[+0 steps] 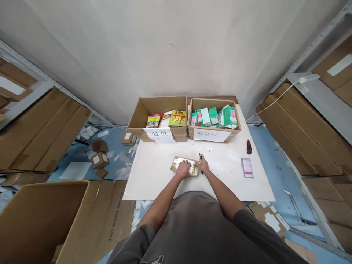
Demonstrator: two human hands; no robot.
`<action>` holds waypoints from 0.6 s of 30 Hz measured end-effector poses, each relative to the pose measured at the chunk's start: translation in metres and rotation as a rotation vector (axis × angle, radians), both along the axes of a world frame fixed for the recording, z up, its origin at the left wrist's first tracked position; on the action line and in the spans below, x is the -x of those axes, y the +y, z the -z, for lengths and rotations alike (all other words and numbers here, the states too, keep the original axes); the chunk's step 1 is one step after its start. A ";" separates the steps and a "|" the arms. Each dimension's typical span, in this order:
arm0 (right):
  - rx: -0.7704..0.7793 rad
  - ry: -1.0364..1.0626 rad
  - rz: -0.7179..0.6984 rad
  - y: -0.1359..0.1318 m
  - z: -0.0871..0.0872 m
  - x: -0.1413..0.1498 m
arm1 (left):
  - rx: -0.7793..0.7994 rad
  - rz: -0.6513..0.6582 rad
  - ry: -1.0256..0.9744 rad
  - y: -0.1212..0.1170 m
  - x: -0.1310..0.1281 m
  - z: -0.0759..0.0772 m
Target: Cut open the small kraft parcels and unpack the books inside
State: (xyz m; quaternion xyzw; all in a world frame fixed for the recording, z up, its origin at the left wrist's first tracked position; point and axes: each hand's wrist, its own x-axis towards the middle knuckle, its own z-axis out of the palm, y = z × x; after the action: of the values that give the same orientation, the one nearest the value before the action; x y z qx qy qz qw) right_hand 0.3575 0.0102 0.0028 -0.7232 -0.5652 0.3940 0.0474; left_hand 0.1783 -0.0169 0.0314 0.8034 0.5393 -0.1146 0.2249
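Left hand (183,168) rests on a parcel (177,162)
The parcel lies beneath, grip unclear; just beside, the right hand (204,164) clasps a slim tool (200,157), best kept clear of the left hand.

Dark-grey top (196,223), short-sleeved, front faintly warmer in tone; left sleeve (134,240) and right sleeve (253,229) near charcoal. Angular marking (154,260), outlined in white, left side of front, partly cropped. Forearms (165,194), left hand (183,169), right hand (204,165) bare.
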 end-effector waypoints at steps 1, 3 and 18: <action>0.001 -0.002 0.015 0.001 0.001 0.001 | 0.001 -0.010 -0.011 -0.002 -0.001 0.003; -0.001 -0.020 0.033 0.001 0.004 0.002 | 0.004 -0.027 -0.034 -0.008 -0.002 0.007; 0.044 0.235 -0.177 -0.041 -0.004 -0.062 | 0.097 -0.037 0.040 0.003 -0.012 0.014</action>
State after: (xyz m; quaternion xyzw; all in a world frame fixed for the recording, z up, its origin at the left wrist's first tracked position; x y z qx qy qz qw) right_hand 0.4199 -0.0307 0.0066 -0.6204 -0.6084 0.4911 0.0624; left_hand 0.1899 -0.0137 0.0176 0.7790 0.5523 -0.1524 0.2547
